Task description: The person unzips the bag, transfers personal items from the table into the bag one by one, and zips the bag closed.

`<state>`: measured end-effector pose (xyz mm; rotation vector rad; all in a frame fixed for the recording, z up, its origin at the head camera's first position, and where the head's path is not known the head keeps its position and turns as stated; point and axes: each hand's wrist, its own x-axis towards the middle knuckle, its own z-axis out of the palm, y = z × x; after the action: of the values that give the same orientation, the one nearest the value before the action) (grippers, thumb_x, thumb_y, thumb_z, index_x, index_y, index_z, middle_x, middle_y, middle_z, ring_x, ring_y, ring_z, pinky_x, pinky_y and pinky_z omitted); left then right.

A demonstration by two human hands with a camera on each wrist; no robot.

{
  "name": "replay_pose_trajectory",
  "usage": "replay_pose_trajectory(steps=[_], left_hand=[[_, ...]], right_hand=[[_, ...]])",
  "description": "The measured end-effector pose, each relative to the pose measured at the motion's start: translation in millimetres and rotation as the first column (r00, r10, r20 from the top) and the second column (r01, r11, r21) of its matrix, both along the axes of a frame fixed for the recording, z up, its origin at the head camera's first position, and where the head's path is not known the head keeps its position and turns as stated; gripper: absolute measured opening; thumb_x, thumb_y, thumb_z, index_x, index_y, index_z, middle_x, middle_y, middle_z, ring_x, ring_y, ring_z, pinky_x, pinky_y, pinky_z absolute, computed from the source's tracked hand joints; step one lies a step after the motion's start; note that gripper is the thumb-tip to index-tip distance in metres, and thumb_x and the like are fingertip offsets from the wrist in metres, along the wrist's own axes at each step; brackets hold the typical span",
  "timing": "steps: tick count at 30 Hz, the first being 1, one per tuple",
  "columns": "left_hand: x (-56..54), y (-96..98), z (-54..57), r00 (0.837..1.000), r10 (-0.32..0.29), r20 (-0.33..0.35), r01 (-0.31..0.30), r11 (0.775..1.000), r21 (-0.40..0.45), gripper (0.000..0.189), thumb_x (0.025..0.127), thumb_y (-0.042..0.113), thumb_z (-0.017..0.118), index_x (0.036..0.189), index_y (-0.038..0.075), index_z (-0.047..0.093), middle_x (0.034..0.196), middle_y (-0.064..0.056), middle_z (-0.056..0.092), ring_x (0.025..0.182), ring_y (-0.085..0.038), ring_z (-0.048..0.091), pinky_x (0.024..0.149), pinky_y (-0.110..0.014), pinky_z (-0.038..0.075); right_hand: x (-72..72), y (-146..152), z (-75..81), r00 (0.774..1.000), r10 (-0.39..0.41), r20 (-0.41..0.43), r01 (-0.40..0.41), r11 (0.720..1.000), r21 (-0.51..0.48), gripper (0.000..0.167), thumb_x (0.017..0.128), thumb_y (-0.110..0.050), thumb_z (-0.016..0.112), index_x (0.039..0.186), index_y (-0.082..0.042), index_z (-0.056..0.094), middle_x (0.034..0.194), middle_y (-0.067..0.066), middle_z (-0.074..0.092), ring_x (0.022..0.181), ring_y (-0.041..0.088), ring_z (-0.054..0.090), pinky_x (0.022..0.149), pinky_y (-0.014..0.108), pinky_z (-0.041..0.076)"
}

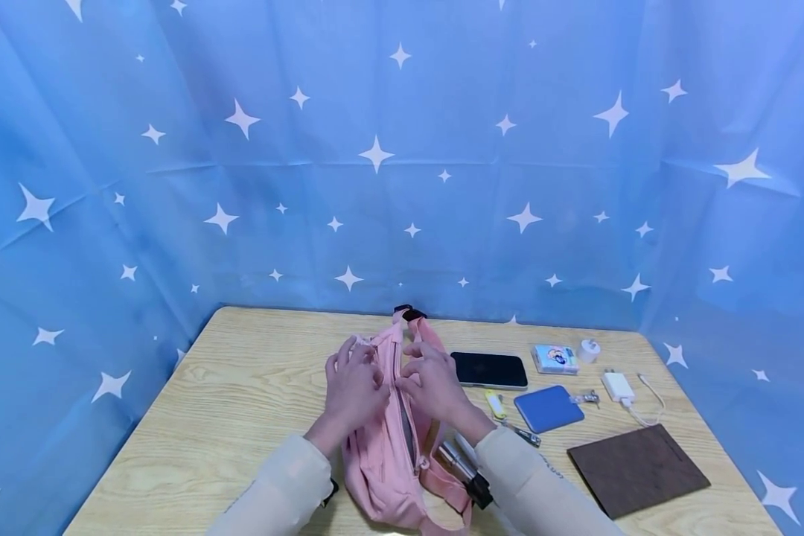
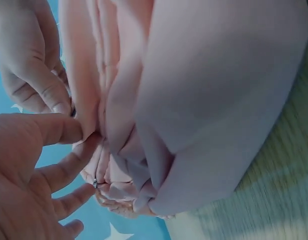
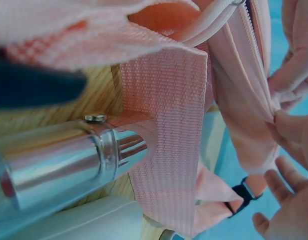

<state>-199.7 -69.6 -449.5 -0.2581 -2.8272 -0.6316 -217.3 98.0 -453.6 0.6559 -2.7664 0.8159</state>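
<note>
A pink waist bag (image 1: 375, 465) lies lengthwise on the table, its top zipper (image 1: 402, 417) parted along the near portion. My left hand (image 1: 355, 383) is at the bag's far left side; in the left wrist view its thumb and forefinger pinch the pink fabric (image 2: 88, 75). Opposite it, my right hand (image 1: 435, 383) pinches the edge beside the zipper, with a small dark bit showing at its fingertips in the left wrist view. The bag's webbing strap (image 3: 166, 125) loops out on the right, with a black buckle (image 1: 412, 313) at the far end.
Right of the bag lie a silver cylinder (image 1: 458, 461), a phone (image 1: 489, 370), a yellow tag (image 1: 494, 403), nail clippers (image 1: 525, 434), a blue card holder (image 1: 549, 408), a small printed pack (image 1: 554, 359), a white plug (image 1: 588, 350), a charger with cable (image 1: 619, 387) and a brown folder (image 1: 639, 470).
</note>
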Motion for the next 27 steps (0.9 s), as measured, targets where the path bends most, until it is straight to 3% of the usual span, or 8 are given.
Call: replay_pose_trajectory(steps=[8,14,20,24,27], left_hand=[[-4.7,-6.6,4.9,0.995,0.09,-0.053,-0.087,0.995,0.057,0.018,0.079,0.029,0.07,0.064,0.019,0.067,0.128,-0.007,0.061,0.14,-0.032,0.032,0.111,-0.057,0.021],[-6.8,-15.3,5.3,0.986,0.143,-0.083,-0.137,0.988,0.065,0.018,0.084,0.027,0.064,0.072,0.014,0.067,0.121,-0.009,0.059,0.137,-0.032,0.034,0.11,-0.054,0.021],[-2.4,-11.1,-5.1,0.995,0.066,-0.073,-0.066,0.998,-0.009,0.028,0.092,0.036,0.06,0.076,0.015,0.067,0.125,-0.012,0.058,0.14,-0.035,0.031,0.11,-0.059,0.021],[-0.8,-10.1,-9.1,0.999,-0.001,-0.041,0.001,1.0,-0.005,0.034,0.086,0.05,0.067,0.078,0.018,0.072,0.133,-0.012,0.056,0.145,-0.037,0.024,0.111,-0.063,0.018],[-2.1,-10.2,-9.5,1.0,-0.02,-0.016,0.02,1.0,0.013,0.029,0.081,0.047,0.072,0.072,0.02,0.071,0.134,-0.011,0.056,0.145,-0.037,0.023,0.111,-0.062,0.018]], right_hand=[[1.5,2,1.3,0.997,-0.083,0.006,0.083,0.996,0.022,0.013,0.089,-0.027,0.069,0.085,-0.017,0.077,0.126,0.006,0.062,0.127,0.02,0.048,0.11,0.061,0.026],[1.8,3,1.5,0.989,-0.145,-0.023,0.146,0.989,0.03,0.014,0.087,-0.026,0.071,0.075,-0.019,0.075,0.121,0.002,0.064,0.126,0.019,0.048,0.11,0.061,0.026],[1.7,-4,2.6,0.99,-0.126,-0.06,0.126,0.992,-0.009,0.011,0.087,-0.025,0.071,0.084,-0.017,0.078,0.125,0.003,0.063,0.129,0.019,0.046,0.11,0.06,0.026],[2.7,-5,5.2,0.99,-0.118,-0.077,0.118,0.993,-0.014,0.01,0.088,-0.024,0.07,0.087,-0.016,0.077,0.128,0.003,0.059,0.13,0.02,0.045,0.109,0.061,0.026],[3.1,-3,5.6,0.989,-0.126,-0.082,0.126,0.992,-0.003,0.01,0.088,-0.025,0.071,0.087,-0.017,0.077,0.13,0.003,0.059,0.131,0.02,0.045,0.109,0.061,0.026]])
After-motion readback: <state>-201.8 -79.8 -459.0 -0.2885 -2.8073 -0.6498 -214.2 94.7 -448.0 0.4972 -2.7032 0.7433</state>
